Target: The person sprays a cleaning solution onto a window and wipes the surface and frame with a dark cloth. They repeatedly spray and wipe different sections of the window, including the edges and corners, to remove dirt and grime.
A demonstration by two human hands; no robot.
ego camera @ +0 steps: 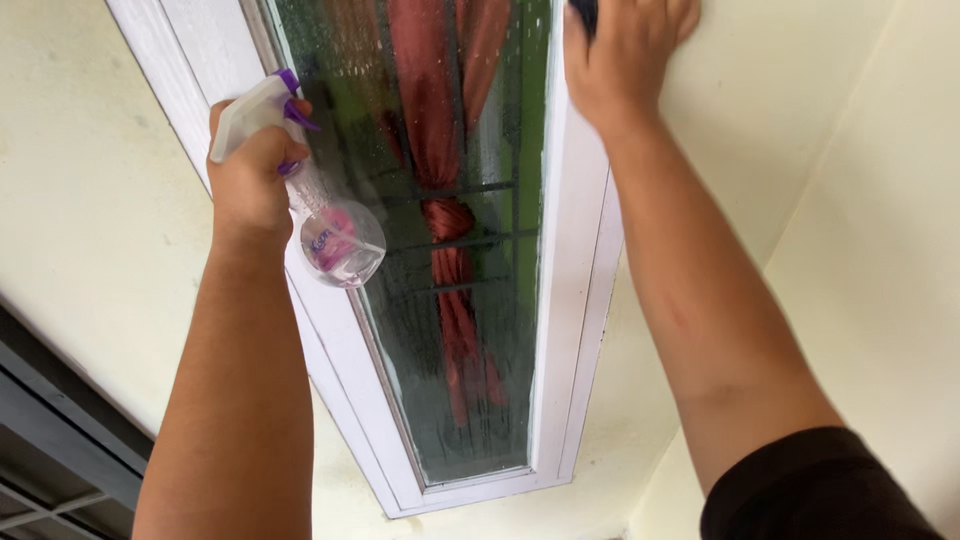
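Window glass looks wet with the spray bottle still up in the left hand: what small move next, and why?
Probably bring the right hand with its dark cloth down across the glass. Droplets cover the pane, the cloth sits at the top of the frame, and the left hand only holds the bottle.

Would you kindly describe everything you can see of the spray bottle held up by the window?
The spray bottle is clear plastic with a white spray head, purple trigger and nozzle tip, and a pink label on its rounded body. The left hand grips it round the neck, fingers by the trigger. It is tilted, base toward the camera, nozzle pointing at the wet glass pane of the white-framed window. Its liquid level cannot be made out.
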